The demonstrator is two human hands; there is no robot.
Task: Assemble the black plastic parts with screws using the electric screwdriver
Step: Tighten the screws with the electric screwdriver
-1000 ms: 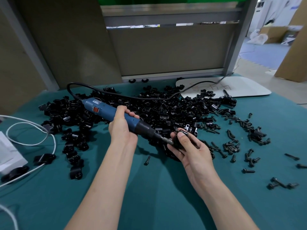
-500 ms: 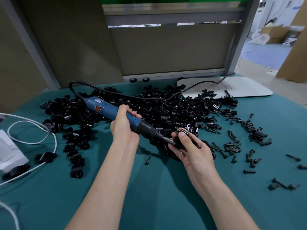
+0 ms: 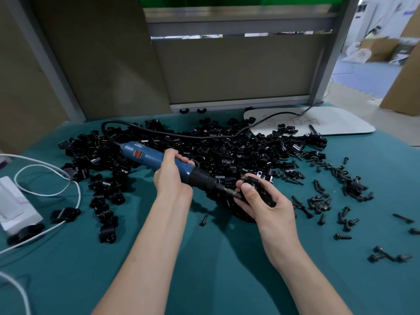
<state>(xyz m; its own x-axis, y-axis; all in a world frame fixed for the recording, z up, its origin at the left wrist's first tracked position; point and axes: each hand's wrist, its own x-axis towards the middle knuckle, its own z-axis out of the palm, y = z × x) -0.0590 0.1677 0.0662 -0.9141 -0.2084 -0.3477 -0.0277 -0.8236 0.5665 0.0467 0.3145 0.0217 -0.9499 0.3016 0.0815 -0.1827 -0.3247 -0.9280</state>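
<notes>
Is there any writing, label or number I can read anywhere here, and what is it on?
Nothing here reads clearly.
electric screwdriver: a small pale label near its cord end, too small to read.
white board: faint handwritten marks, too blurred to read.

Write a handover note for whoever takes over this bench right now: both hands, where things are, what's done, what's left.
Left hand grips the blue electric screwdriver mid-body.
Right hand holds a small black plastic part, the screwdriver's tip against it.
Pile of black plastic parts lies behind the hands; loose black screws to the right on the green table cover.
Done: nothing confirmable; any screw at the tip is hidden.
Left: finish this part, then the pile.
</notes>
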